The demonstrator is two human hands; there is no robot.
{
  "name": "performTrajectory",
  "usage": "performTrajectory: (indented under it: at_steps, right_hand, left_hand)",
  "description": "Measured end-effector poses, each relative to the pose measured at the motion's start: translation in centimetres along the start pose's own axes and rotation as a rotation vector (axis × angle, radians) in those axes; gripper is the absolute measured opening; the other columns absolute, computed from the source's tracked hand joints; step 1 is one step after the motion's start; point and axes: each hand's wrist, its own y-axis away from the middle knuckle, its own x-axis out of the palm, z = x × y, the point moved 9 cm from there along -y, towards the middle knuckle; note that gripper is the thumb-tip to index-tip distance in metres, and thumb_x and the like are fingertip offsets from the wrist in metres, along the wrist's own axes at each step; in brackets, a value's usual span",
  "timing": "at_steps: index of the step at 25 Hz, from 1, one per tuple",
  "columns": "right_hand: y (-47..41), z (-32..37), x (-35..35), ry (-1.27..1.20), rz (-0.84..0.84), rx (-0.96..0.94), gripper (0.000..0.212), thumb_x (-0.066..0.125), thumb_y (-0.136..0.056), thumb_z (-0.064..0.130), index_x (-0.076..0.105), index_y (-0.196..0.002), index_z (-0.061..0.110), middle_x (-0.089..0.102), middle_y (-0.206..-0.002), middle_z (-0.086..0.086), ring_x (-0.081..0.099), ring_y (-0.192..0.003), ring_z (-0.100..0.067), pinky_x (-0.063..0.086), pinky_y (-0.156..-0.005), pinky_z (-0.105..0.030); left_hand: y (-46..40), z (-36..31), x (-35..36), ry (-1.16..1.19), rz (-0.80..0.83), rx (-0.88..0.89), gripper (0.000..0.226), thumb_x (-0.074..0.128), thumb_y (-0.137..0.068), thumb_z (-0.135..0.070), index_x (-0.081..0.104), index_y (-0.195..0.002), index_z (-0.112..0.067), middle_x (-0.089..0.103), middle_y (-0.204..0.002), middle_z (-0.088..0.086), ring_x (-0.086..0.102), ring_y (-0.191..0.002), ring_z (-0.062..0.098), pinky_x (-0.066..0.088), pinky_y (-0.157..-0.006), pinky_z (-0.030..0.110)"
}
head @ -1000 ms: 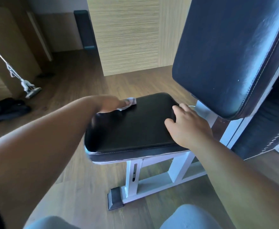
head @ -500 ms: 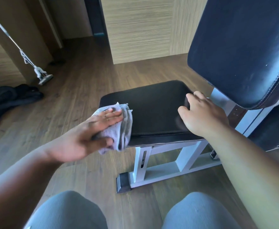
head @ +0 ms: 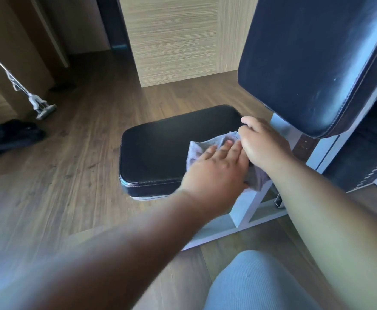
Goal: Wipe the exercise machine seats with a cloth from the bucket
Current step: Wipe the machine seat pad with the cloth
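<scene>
- At the far left a dark bundle of fabric lies on the wooden floor.
- Just behind it a mop leans with its thin metal handle going up to the left, and its flat head rests on the floor.
- In the back, a pale wood-grain wall panel stands between the dark corner and the machine.
- The black padded seat is in the middle, on a white metal frame.
- The left hand lies flat on the grey cloth, fingers straight and together, and presses it on the right part of the seat.
- The cloth is crumpled under the palm; one part shows beyond the fingertips and another part hangs over the right near corner of the seat.
- The right hand is just beside the left one, touching it, at the right edge of the seat. Its fingers are bent downward at the cloth's far corner, but I cannot tell whether they pinch the cloth or only rest on the seat.
- Above and to the right, the big black backrest pad is tilted, with pale smears and small white spots on its surface.
- At the bottom a knee in light grey ribbed fabric is visible.
</scene>
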Motion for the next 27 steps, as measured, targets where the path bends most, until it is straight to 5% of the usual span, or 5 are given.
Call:
performTrajectory:
  at_steps: [4,7,11,21,27]
  right_hand:
    - [1.7,-0.5,-3.1,-0.525,-0.172,-0.034,0.038,0.043,-0.097,0.02,0.062,-0.129,0.022,0.059,-0.135,0.008,0.051,-0.125,-0.012,0.036,-0.101,-0.024]
    - [6.3,3.3,-4.2,-0.152,-0.434,-0.475,0.041,0.043,-0.091,0.023,0.064,-0.125,0.014,0.059,-0.133,0.001,0.051,-0.125,-0.017,0.039,-0.102,-0.028]
    - [7.9,5.5,3.6,0.463,-0.139,-0.509,0.058,0.022,-0.095,0.057,0.046,-0.144,0.037,0.044,-0.154,0.0,0.036,-0.142,-0.031,0.025,-0.116,-0.05]
    - [-0.7,9.9,8.0,0.529,0.316,-0.526,0.061,0.011,-0.099,0.057,0.012,-0.157,0.04,0.001,-0.167,0.012,0.001,-0.154,-0.016,-0.002,-0.122,-0.038]
    - [-1.7,3.8,2.8,0.349,0.253,-0.226,0.059,0.041,-0.096,0.057,0.024,-0.15,0.04,0.021,-0.161,0.014,0.035,-0.142,-0.024,0.036,-0.103,-0.041]
  left_hand:
    - [-0.9,-1.3,-2.3,0.308,0.079,0.079,0.075,0.057,-0.093,-0.048,0.028,-0.154,-0.015,0.03,-0.161,0.004,0.025,-0.148,0.02,0.02,-0.121,0.039]
    - [1.8,5.9,-6.5,0.516,-0.185,-0.036,0.053,0.059,-0.09,-0.041,0.054,-0.139,-0.023,0.057,-0.142,-0.004,0.049,-0.131,0.015,0.035,-0.111,0.028]
    - [4.4,15.5,-2.7,0.224,0.087,-0.451,0.061,0.034,-0.094,-0.063,0.043,-0.147,-0.034,0.035,-0.159,-0.006,0.026,-0.148,0.015,0.02,-0.119,0.037]
    - [4.8,16.9,-2.0,0.317,-0.042,-0.524,0.054,0.047,-0.088,-0.055,0.053,-0.14,-0.041,0.042,-0.154,-0.013,0.033,-0.144,0.011,0.023,-0.117,0.031]
    - [4.7,16.4,-2.6,0.313,-0.049,-0.52,0.051,0.051,-0.09,-0.043,0.053,-0.141,-0.036,0.04,-0.155,-0.012,0.032,-0.145,0.012,0.021,-0.116,0.031]
